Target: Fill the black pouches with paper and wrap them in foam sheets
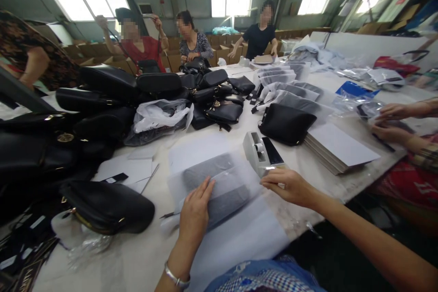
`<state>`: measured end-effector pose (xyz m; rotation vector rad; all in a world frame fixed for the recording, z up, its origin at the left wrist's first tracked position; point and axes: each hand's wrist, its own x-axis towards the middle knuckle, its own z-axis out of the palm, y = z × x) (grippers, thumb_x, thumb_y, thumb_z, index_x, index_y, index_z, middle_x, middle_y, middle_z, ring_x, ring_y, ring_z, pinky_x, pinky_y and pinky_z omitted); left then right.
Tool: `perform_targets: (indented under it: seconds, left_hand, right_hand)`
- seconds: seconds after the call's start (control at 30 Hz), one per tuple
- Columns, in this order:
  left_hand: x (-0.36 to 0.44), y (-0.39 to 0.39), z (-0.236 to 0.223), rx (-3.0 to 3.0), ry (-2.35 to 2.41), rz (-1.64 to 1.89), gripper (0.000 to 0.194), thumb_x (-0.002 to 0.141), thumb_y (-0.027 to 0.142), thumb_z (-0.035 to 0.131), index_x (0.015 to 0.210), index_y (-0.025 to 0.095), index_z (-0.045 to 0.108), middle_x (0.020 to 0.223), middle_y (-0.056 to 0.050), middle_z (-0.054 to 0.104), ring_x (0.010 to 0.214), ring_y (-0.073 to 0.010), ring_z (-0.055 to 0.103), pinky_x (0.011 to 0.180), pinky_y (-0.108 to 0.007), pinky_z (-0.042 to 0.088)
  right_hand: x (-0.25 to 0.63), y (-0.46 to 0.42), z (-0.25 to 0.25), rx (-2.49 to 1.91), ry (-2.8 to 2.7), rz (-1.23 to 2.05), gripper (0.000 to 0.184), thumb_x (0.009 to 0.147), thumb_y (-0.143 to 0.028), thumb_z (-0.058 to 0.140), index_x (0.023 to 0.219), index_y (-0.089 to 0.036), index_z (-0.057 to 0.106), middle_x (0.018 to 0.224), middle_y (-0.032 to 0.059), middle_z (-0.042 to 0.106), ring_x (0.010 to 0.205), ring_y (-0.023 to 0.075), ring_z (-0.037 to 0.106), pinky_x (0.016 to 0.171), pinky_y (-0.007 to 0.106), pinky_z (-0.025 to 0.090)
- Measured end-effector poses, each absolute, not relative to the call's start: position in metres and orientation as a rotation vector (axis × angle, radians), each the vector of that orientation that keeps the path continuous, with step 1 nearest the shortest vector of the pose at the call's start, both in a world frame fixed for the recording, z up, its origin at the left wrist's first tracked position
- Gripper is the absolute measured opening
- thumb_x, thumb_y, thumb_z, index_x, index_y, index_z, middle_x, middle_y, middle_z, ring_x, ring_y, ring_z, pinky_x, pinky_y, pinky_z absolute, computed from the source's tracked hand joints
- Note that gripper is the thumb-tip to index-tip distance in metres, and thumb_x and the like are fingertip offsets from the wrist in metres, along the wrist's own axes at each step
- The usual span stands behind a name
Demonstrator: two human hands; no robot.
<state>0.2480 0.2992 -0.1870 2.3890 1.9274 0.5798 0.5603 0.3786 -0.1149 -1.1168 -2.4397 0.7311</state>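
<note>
My left hand [195, 214] lies flat, fingers stretched out, on a dark flat bag [229, 200] wrapped in translucent white paper [253, 178]. A dark cord end sticks out at the bag's left side. At the front end of a grey tape dispenser [253, 153], my right hand [289, 187] is closed in a pinch on a small shiny piece of tape [272, 169]. More white sheets [239, 242] lie under the wrapped bag. Left of my left hand sits an unwrapped black bag [109, 205] with a gold zip.
Black bags [109, 86] are piled at the left and back. Another black bag [287, 123] and stacked white boards [342, 143] lie beyond the dispenser. A co-worker's hands [393, 123] work at the right edge. Several people stand across the table.
</note>
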Motion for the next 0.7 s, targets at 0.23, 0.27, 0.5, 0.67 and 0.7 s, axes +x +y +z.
perform_targets:
  seconds: [0.23, 0.27, 0.5, 0.67, 0.7]
  left_hand:
    - [0.22, 0.312, -0.19, 2.188, 1.95, 0.819, 0.051, 0.092, 0.011, 0.049, 0.141, 0.025, 0.046, 0.152, -0.008, 0.043, 0.131, -0.0206, 0.05, 0.104, -0.037, 0.049]
    - [0.218, 0.314, -0.19, 2.141, 1.978, 0.839, 0.052, 0.091, 0.015, 0.053, 0.141, 0.025, 0.046, 0.152, -0.009, 0.043, 0.131, -0.0215, 0.05, 0.105, -0.038, 0.049]
    - [0.203, 0.322, -0.201, 1.996, 1.977, 0.91, 0.065, 0.089, 0.024, 0.06, 0.148, 0.025, 0.033, 0.15, -0.009, 0.045, 0.135, -0.0238, 0.046, 0.109, -0.041, 0.044]
    - [0.19, 0.318, -0.235, 2.152, 1.928, 1.028, 0.066, 0.09, 0.027, 0.053, 0.15, 0.031, 0.026, 0.147, -0.008, 0.05, 0.129, -0.0267, 0.054, 0.1, -0.042, 0.052]
    - [0.185, 0.329, -0.245, 2.196, 1.916, 1.015, 0.066, 0.088, 0.026, 0.053, 0.15, 0.031, 0.028, 0.142, -0.007, 0.055, 0.125, -0.0273, 0.057, 0.096, -0.042, 0.055]
  right_hand:
    - [0.448, 0.426, -0.087, -0.352, -2.897, 0.8, 0.021, 0.09, -0.034, 0.059, 0.082, -0.022, 0.073, 0.071, 0.0005, 0.067, 0.067, 0.0127, 0.06, 0.064, 0.022, 0.041]
    - [0.43, 0.432, -0.09, -0.266, -2.944, 0.767, 0.02, 0.089, -0.034, 0.06, 0.079, -0.022, 0.073, 0.069, -0.0001, 0.067, 0.065, 0.0125, 0.059, 0.062, 0.022, 0.04]
    - [0.341, 0.461, -0.11, -0.017, -3.352, 0.173, 0.017, 0.078, -0.035, 0.069, 0.069, -0.021, 0.073, 0.062, 0.0022, 0.069, 0.054, 0.0161, 0.058, 0.049, 0.026, 0.032]
    - [0.311, 0.452, -0.112, 0.041, -3.565, 0.143, 0.012, 0.075, -0.035, 0.072, 0.067, -0.027, 0.071, 0.071, -0.0025, 0.073, 0.062, 0.016, 0.065, 0.049, 0.024, 0.04]
    - [0.304, 0.456, -0.115, 0.136, -3.566, 0.194, 0.007, 0.073, -0.032, 0.073, 0.067, -0.029, 0.071, 0.074, -0.0053, 0.074, 0.067, 0.0144, 0.066, 0.05, 0.022, 0.041]
